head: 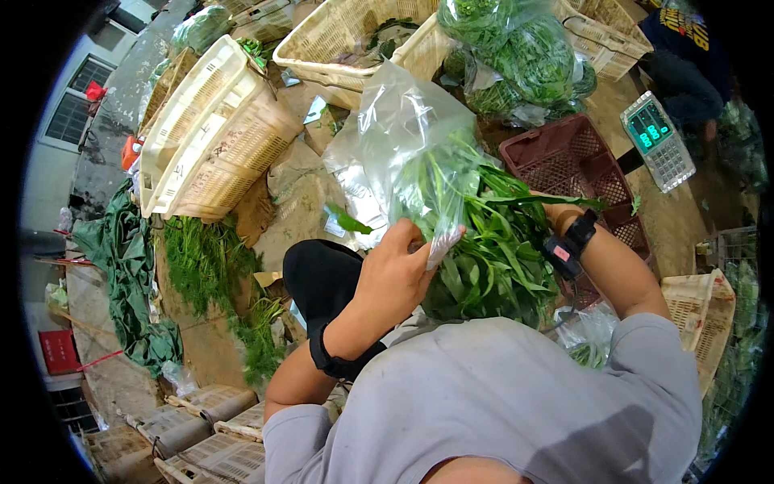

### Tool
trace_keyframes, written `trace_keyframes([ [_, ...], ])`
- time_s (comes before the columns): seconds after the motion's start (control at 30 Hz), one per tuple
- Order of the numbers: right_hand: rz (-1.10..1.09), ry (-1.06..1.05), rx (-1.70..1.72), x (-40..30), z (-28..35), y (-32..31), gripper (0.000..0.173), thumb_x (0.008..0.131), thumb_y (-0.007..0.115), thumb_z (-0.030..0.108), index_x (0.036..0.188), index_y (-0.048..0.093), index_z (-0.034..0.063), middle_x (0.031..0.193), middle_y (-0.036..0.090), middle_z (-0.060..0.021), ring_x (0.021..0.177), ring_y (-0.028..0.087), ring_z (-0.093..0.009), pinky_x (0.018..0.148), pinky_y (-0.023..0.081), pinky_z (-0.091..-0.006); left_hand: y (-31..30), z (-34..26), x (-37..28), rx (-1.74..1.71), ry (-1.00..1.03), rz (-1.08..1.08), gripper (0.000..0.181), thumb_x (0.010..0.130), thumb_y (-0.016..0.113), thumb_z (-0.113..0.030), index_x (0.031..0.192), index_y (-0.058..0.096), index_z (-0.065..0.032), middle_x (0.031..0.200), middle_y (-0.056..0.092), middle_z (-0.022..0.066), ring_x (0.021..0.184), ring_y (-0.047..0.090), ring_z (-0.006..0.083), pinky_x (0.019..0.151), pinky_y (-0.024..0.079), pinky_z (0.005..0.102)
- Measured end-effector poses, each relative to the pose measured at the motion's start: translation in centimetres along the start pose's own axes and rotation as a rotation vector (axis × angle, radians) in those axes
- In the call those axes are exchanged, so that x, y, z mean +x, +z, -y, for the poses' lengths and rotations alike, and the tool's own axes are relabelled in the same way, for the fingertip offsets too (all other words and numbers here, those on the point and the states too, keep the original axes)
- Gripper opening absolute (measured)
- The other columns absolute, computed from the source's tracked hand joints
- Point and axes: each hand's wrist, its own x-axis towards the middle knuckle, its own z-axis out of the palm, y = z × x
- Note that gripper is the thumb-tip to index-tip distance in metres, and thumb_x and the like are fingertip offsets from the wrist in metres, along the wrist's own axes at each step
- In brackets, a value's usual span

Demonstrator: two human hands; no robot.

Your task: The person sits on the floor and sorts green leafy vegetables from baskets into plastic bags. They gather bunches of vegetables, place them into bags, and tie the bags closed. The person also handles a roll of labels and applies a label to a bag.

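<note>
My left hand [394, 263] grips the open edge of a clear plastic bag [396, 115] above my lap. Stems of a bunch of leafy greens [484, 266] lie inside the bag, while many long leaves spill out of its mouth to the right. Against the right side of that bunch, my right hand [559, 215] holds the greens; leaves cover most of its fingers. Just beyond it stands a maroon plastic crate [565, 148]. A digital scale's display and keypad [658, 140] rises to the right of this crate.
Stacked cream plastic crates [224, 145] stand left, and another cream crate [338, 36] is ahead. Bagged greens [526, 60] are piled at the top. Feathery herbs [205, 260] lie on the floor by a green cloth [124, 266]. Another person [686, 72] is at the upper right.
</note>
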Motion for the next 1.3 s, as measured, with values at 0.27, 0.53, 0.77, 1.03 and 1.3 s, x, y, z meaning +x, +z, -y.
trace_keyframes([
  [0.27,0.077,-0.052,-0.126,5.5,0.1,9.7,0.033,0.089,0.046,0.015,0.12,0.046,0.0041,0.115,0.052,-0.0069,0.099,0.053,-0.015,0.084,0.045,-0.0284,-1.1,3.9,2.0,-0.241,-0.221,-0.245,0.055,0.074,0.063,-0.011,0.126,0.046,-0.0178,0.077,0.043,0.0126,0.068,0.048,0.0294,0.059,0.041,0.0348],
  [0.53,0.058,0.278,0.336,19.9,-6.1,7.1,0.024,0.086,0.047,0.023,0.094,0.057,0.0027,0.081,0.06,-0.0119,0.073,0.06,-0.022,0.068,0.051,-0.037,2.1,13.8,-2.1,-0.467,-0.445,-0.063,0.057,0.077,0.06,-0.018,0.13,0.04,-0.0147,0.101,0.053,0.0187,0.089,0.051,0.033,0.079,0.04,0.0364],
  [0.77,-0.171,0.393,0.467,31.8,-16.8,7.2,0.037,0.086,0.043,0.033,0.104,0.054,0.0036,0.089,0.059,-0.0128,0.079,0.058,-0.022,0.072,0.049,-0.035,2.4,20.2,-7.2,-0.658,-0.581,-0.152,0.057,0.074,0.057,-0.01,0.129,0.041,-0.0139,0.11,0.051,0.0167,0.099,0.051,0.0313,0.087,0.038,0.0335],
  [1.03,-0.351,0.341,0.259,43.8,-21.6,7.8,0.045,0.085,0.041,0.041,0.112,0.051,0.0059,0.098,0.057,-0.0138,0.087,0.057,-0.022,0.076,0.048,-0.0347,-0.1,22.1,-9.4,-0.613,-0.539,-0.064,0.064,0.068,0.064,-0.026,0.128,0.043,-0.0121,0.102,0.05,0.0134,0.087,0.046,0.0278,0.074,0.039,0.0319],
  [1.3,-0.27,0.393,-1.044,46.2,-11.8,5.8,0.054,0.084,0.04,0.048,0.119,0.048,0.0082,0.106,0.056,-0.0148,0.095,0.055,-0.023,0.08,0.046,-0.0344,-3.0,29.9,-6.9,-1.34,-0.759,-0.771,0.062,0.076,0.053,-0.02,0.133,0.032,-0.0048,0.067,0.042,-0.005,0.057,0.038,0.0053,0.051,0.031,0.0165],
])
